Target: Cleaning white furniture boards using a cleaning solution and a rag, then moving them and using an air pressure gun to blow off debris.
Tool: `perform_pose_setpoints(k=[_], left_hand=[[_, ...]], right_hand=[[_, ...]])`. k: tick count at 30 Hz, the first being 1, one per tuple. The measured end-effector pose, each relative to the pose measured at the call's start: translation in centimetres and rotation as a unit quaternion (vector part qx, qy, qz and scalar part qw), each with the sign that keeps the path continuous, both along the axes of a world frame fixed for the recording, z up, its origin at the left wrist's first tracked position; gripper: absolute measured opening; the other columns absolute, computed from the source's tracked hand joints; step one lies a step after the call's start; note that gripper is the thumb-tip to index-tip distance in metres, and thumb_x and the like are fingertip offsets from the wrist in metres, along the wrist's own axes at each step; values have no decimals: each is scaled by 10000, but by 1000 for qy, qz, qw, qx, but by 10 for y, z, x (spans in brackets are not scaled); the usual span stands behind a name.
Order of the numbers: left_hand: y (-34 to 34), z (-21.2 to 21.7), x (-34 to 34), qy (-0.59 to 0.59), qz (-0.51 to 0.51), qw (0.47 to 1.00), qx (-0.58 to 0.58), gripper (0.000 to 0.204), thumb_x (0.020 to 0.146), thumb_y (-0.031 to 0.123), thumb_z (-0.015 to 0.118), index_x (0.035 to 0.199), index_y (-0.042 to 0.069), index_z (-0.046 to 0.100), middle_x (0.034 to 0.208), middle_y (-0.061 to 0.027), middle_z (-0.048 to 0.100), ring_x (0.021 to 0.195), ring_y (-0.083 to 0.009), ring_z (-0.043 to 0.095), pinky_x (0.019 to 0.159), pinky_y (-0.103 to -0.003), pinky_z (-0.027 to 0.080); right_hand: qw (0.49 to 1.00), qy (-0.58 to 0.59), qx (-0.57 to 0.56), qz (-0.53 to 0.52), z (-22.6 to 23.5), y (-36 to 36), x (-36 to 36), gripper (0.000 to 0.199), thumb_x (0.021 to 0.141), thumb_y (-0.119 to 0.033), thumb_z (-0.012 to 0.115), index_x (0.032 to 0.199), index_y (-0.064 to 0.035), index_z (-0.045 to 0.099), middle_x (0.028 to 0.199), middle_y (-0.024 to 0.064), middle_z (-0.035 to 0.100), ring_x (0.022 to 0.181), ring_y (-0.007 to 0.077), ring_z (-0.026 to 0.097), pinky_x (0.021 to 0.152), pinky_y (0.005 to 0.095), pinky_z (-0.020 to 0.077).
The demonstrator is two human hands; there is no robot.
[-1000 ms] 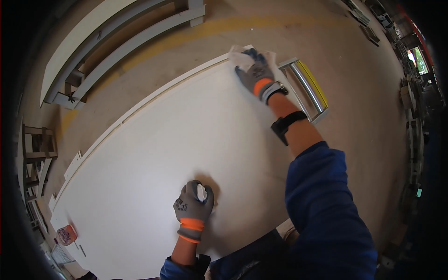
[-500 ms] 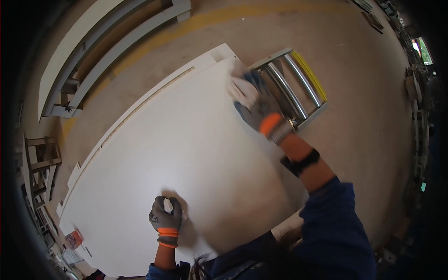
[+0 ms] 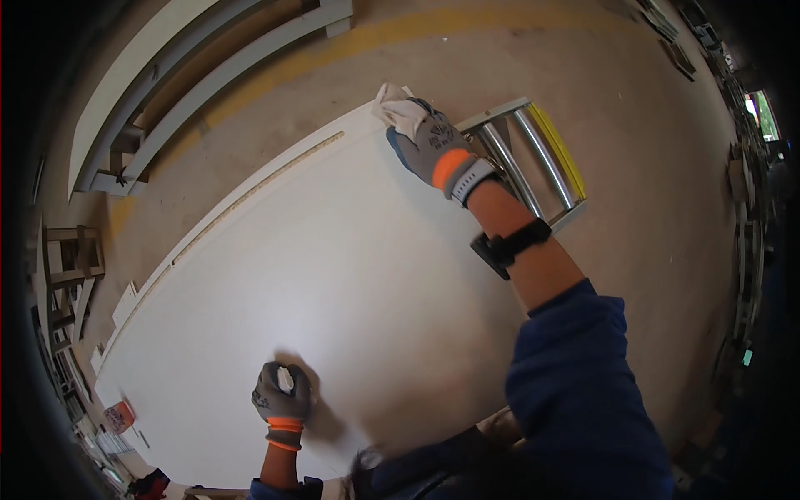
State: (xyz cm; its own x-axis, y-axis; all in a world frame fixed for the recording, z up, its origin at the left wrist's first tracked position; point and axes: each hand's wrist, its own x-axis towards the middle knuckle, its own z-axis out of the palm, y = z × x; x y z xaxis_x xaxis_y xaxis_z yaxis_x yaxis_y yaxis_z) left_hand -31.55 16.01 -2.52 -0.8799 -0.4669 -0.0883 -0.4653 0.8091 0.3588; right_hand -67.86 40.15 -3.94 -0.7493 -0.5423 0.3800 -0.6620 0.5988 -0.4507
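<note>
A large white panel (image 3: 333, 275) lies flat in front of me, with a long narrow slot (image 3: 258, 200) along its far left edge. My right hand (image 3: 429, 142), in a grey and orange work glove, is closed on a pale crumpled cloth (image 3: 398, 108) at the panel's far corner. My left hand (image 3: 282, 393), gloved alike, rests as a fist above the nearer part of the panel. A small white thing (image 3: 286, 380) pokes out of the top of that fist; its kind is hidden by the fingers.
Beyond the far right corner stands a roller stand (image 3: 521, 162) with metal rollers and a yellow edge. Long pale boards on a frame (image 3: 200, 100) are at the upper left. A red container (image 3: 119, 417) sits at the panel's left end, near wooden racks (image 3: 73, 271).
My right hand has swept the cloth up and left to the panel's far corner. My left fist has shifted slightly left and down in the view, still around the white thing.
</note>
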Motion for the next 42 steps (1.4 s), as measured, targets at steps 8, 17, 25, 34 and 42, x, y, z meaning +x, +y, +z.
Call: perform_pose_setpoints(k=[8,17,25,34,42], left_hand=[[6,11,4,-24,42,999,25,191,786,222,629,760,49,554,696,-163,599,634,-385,580,578,-430,461],[-2,0,3,-15,4,1000,18,202,773,255,649,802,77,557,720,-138,620,611,-356,606,576,-428,490],[2,6,1,-21,-1,1000,14,187,777,240,648,778,80,550,706,-135,611,608,-360,596,573,-433,481],[-1,1,6,-9,18,1000,-8,187,775,237,648,793,71,565,699,-143,606,627,-363,597,573,-426,476],[3,2,1,7,-6,1000,10,177,787,212,626,772,50,556,680,-161,588,608,-370,579,565,-420,462]], right_hand=[[992,-53,-7,114,-9,44,45,338,880,-113,478,1209,-114,555,1239,126,538,1164,290,491,984,369,408],[990,-85,-70,84,-18,49,27,351,893,-114,469,1233,-42,521,1188,163,564,1118,325,529,979,350,421],[983,-166,69,21,-18,43,15,375,909,-146,440,1270,-67,506,1308,164,493,1199,341,478,1026,374,385],[901,-390,-170,-82,-11,65,27,555,898,-337,492,1356,-32,416,1349,179,487,1250,318,453,1035,370,376],[546,-483,-678,96,28,105,-39,527,898,-410,558,1241,-17,482,1189,109,560,1087,234,539,911,379,453]])
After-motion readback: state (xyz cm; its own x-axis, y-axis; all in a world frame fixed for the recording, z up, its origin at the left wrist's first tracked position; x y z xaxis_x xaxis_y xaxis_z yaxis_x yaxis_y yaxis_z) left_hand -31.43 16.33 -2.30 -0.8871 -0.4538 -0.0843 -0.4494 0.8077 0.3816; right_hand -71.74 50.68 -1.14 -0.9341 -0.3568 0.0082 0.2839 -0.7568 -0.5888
